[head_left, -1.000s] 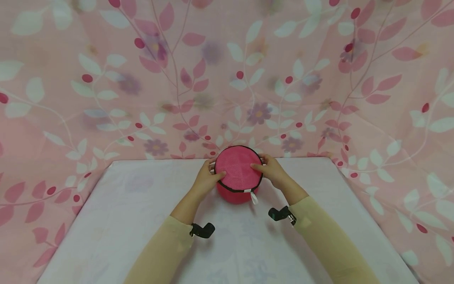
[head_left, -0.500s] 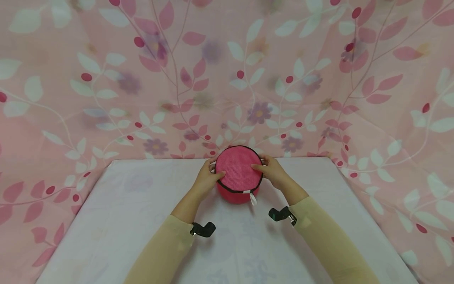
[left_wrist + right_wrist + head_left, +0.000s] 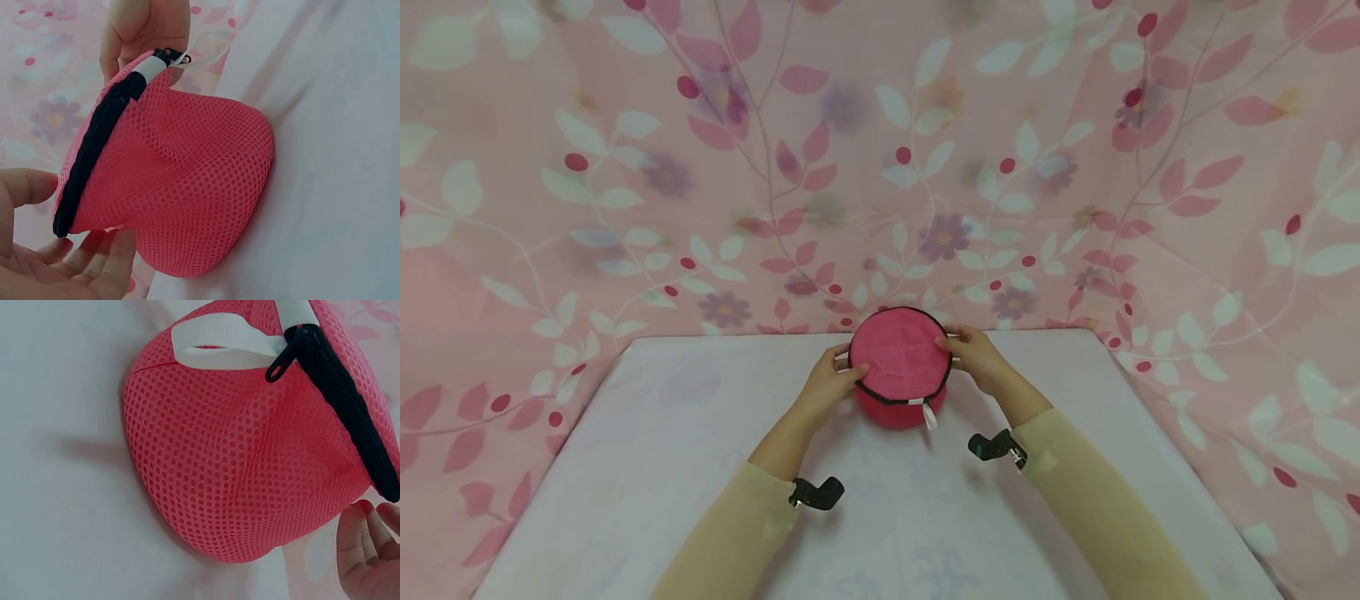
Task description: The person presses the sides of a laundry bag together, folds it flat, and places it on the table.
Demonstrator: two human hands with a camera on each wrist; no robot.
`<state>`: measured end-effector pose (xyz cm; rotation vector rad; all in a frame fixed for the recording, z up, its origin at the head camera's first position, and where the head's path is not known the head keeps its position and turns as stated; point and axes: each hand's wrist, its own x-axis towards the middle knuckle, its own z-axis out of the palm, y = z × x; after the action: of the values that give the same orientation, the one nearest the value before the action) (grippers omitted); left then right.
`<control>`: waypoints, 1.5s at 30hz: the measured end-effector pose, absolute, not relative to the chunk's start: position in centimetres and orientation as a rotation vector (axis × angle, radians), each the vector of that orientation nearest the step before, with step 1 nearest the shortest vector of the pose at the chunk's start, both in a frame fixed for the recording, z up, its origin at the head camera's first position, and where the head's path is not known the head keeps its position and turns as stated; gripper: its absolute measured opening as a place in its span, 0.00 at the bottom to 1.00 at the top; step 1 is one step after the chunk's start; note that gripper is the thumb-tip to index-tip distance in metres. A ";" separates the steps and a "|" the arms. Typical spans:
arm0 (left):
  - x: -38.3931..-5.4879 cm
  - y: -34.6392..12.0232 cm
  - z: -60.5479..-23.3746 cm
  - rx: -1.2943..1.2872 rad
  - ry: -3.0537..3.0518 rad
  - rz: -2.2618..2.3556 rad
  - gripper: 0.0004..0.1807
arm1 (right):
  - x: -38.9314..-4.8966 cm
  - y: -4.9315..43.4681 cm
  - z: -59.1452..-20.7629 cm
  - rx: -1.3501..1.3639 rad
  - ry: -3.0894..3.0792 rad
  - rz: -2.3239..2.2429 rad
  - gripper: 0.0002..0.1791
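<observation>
A round pink mesh laundry bag (image 3: pixel 899 354) stands on the white table, its flat top facing up and towards me. A black zip (image 3: pixel 94 150) runs round the top edge and looks shut where it shows. Beside the zip pull (image 3: pixel 284 359) hangs a white fabric loop (image 3: pixel 215 340). My left hand (image 3: pixel 829 385) holds the left of the rim, thumb at the top edge and fingers beneath. On the opposite side my right hand (image 3: pixel 983 358) holds the rim, its thumb on the lid and fingers along the side. Mesh partly hides the far fingertips.
The white table (image 3: pixel 700 467) reaches up to a pink floral curtain (image 3: pixel 820 167) just behind the bag. More floral cloth hangs at both sides. A black wrist camera (image 3: pixel 818 493) sits on the left sleeve, another black wrist camera (image 3: pixel 992 446) on the right.
My left hand has shifted slightly left, its thumb sliding outward to the lid's edge. The right thumb has also drawn nearer the rim. The bag stays in about the same place.
</observation>
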<state>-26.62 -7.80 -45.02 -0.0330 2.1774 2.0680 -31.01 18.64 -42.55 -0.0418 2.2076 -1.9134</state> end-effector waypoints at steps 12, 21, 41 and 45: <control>-26.3 -7.1 -45.2 0.014 1.975 2.200 0.34 | -31.4 18.1 -42.8 -0.012 2.154 -1.926 0.26; -26.6 -6.9 -45.3 -0.032 1.956 2.210 0.35 | -31.1 18.0 -42.8 -0.025 2.114 -1.944 0.27; -26.9 -6.7 -45.7 -0.100 1.860 2.274 0.37 | -31.4 17.9 -43.3 -0.037 2.007 -1.967 0.25; -27.0 -6.8 -45.8 -0.107 1.862 2.257 0.36 | -31.4 17.9 -43.5 -0.035 1.988 -1.969 0.26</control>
<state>-27.01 -6.79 -45.75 -0.1067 1.8618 2.2567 -31.40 17.88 -43.46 -0.0351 1.9880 -1.9687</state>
